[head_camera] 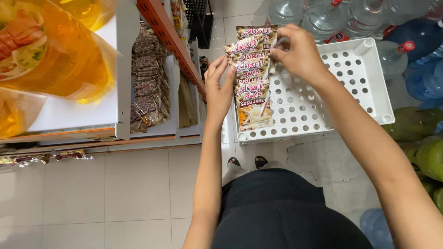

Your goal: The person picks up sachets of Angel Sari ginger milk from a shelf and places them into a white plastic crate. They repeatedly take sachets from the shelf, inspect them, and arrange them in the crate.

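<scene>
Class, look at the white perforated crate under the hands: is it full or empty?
Empty, as far as shown. The white crate shows its bare perforated bottom; the sachet strip is held above by the left hand and right hand.

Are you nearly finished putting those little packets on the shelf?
Many brown sachets already fill the white shelf bin. The left hand and right hand hold a strip of brown-and-cream sachets above the white perforated plastic basket, which looks empty; only this strip seems left.
</scene>
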